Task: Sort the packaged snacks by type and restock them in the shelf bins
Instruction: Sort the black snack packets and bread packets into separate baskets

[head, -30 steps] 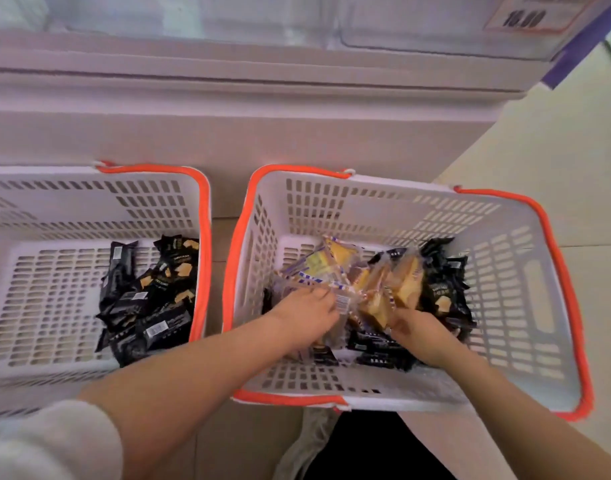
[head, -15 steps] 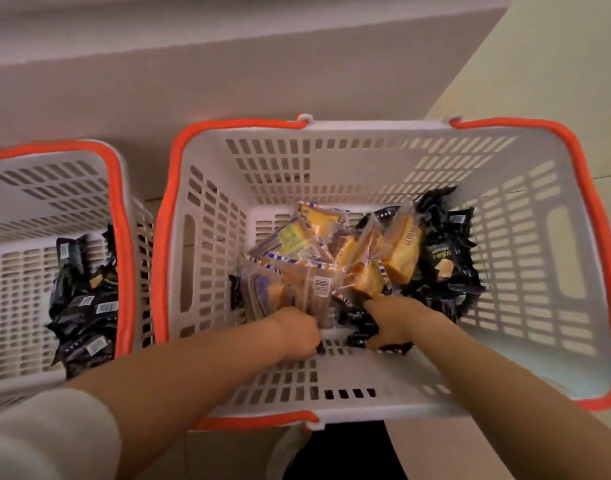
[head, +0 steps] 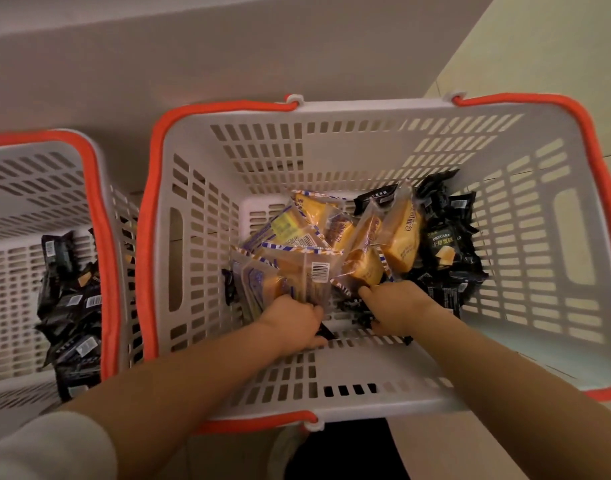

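A white basket with an orange rim (head: 151, 202) holds a mixed heap: clear packets of yellow bread (head: 401, 237) in the middle and black cake packets (head: 442, 244) at the right and underneath. Both my hands reach down into it at the near side of the heap. My left hand (head: 293, 322) is curled below the yellow packets, with a black packet's end showing at its thumb. My right hand (head: 399, 306) presses on black packets at the basket floor, one of them pinched between forefinger and thumb. A second basket (head: 105, 220) on the left holds only black packets (head: 72, 306).
A pale cabinet base (head: 193, 64) runs behind both baskets. Cream floor tiles (head: 539, 46) lie at the right. The two baskets stand side by side, almost touching. My dark trouser leg (head: 345, 452) is just below the near rim.
The view has dropped and closed in on the right basket. Both hands have slid from the top of the yellow packets down to the near basket floor, among the black packets.
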Tool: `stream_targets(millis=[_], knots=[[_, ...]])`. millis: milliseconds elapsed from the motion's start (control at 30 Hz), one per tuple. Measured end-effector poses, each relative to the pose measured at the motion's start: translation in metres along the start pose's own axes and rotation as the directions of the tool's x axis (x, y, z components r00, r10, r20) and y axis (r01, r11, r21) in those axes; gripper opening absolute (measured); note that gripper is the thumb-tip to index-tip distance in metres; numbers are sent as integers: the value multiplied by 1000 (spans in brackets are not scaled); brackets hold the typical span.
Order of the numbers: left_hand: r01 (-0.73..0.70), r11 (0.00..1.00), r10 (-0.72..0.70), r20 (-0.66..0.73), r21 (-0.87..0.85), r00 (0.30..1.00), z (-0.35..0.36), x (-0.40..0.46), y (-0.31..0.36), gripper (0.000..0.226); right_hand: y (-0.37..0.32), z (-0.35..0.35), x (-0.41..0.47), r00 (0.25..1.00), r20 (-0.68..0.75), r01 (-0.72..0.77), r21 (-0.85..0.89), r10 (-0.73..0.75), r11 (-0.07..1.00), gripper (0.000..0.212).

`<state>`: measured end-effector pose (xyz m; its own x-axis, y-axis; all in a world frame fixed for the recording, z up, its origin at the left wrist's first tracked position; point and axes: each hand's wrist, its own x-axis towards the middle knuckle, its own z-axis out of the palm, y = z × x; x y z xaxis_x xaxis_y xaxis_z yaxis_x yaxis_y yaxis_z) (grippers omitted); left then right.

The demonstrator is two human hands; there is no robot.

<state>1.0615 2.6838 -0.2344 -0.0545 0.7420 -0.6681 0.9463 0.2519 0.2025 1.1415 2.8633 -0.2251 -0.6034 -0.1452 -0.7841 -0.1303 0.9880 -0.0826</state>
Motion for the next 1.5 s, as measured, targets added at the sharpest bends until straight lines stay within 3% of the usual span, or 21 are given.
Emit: stream_targets(millis=[167, 333, 500, 600, 700, 767, 833, 900, 967, 1033, 1067, 1100, 1167, 1233, 1300, 1367, 1467, 1500], knots=[[-3, 1000, 2, 53, 2, 999, -3, 2, 2, 31, -6, 5, 3, 1000, -24, -1, -53, 0, 999, 42], [51, 994, -46, 55, -93, 997, -8, 0, 0, 31, 0, 9, 5, 999, 33, -44, 68, 42, 997, 57], [79, 994, -66, 175, -70, 982, -16, 6, 4, 33, 8, -3, 2, 996, 84, -69, 402, 39, 913, 62], [126, 956, -83, 169, -266, 982, -20, 3, 4, 29, 16, -17, -12, 999, 32, -28, 626, 10, 779, 58], [186, 716, -232, 21, -673, 972, -31, -10, -3, 27, 22, -27, -38, 997, -67, 31, 841, 47, 540, 46], [154, 467, -358, -27, -871, 933, -42, -19, -10, 29, 21, -30, -57, 983, -143, 108, 955, 111, 277, 43], [93, 170, -441, 9, -981, 897, -52, -26, -13, 29, 16, -33, -72, 961, -210, 213, 977, 182, 2, 45], [22, -146, -479, 90, -989, 873, -62, -32, -9, 28, 4, -40, -80, 941, -229, 277, 944, 250, -179, 39], [-81, -438, -453, 142, -895, 880, -69, -38, -1, 28, -9, -49, -78, 925, -237, 307, 926, 298, -218, 38], [-150, -636, -380, 138, -757, 915, -75, -46, 5, 27, -22, -59, -73, 907, -245, 336, 912, 342, -237, 41], [-174, -681, -357, 114, -711, 927, -75, -48, 6, 22, -27, -63, -71, 900, -248, 349, 903, 357, -252, 39], [-193, -705, -343, 91, -682, 935, -74, -50, 5, 20, -32, -65, -69, 896, -250, 355, 900, 366, -252, 36], [-214, -681, -337, 40, -701, 941, -66, -52, 1, 38, -40, -64, -64, 899, -218, 335, 901, 380, -275, 45], [-210, -551, -341, -12, -808, 940, -63, -53, -2, 54, -47, -58, -57, 923, -149, 293, 869, 354, -400, 54], [-204, -394, -358, -55, -896, 932, -62, -52, -2, 55, -55, -57, -53, 925, -103, 262, 870, 365, -419, 50], [-208, -321, -422, -57, -924, 905, -63, -49, -2, 43, -59, -58, -49, 902, -95, 241, 920, 421, -309, 37], [-188, -305, -488, -17, -934, 873, -61, -41, -5, 32, -44, -58, -46, 867, -156, 184, 983, 473, -13, 31], [-175, -286, -491, -13, -942, 871, -62, -38, -5, 32, -35, -55, -47, 879, -147, 160, 987, 454, 10, 32]])
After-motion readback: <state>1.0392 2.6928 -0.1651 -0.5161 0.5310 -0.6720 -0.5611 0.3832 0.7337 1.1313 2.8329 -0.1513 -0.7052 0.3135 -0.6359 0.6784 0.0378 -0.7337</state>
